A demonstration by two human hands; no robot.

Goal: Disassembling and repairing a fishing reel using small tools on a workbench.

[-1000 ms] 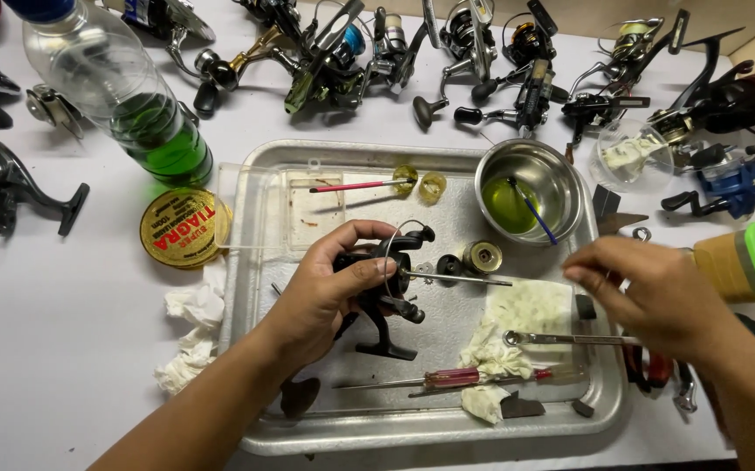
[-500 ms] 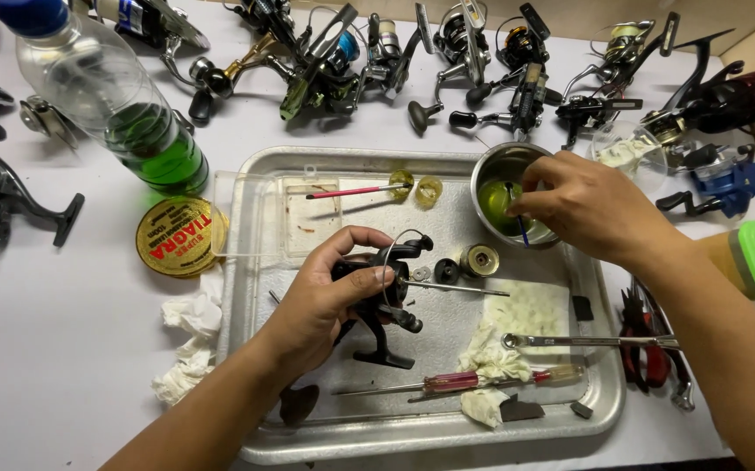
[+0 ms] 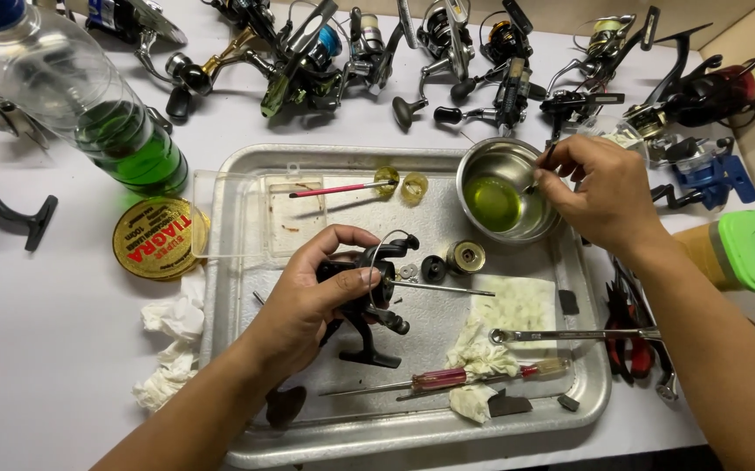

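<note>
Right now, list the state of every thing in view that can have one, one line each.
left hand: closed around the black reel body
black reel body: held upright over the metal tray, shaft sticking out
right hand: pinching a thin tool at the steel bowl
steel bowl: upright, part full of green liquid
plastic bottle: tilted, capped, green liquid at the bottom
red screwdriver: lying flat in the tray
green-lidded jar: lying on its side, closed

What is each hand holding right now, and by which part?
The left hand grips the black fishing reel around its body. The right hand pinches a thin tool by its upper end, tip in the steel bowl of green liquid.
</note>
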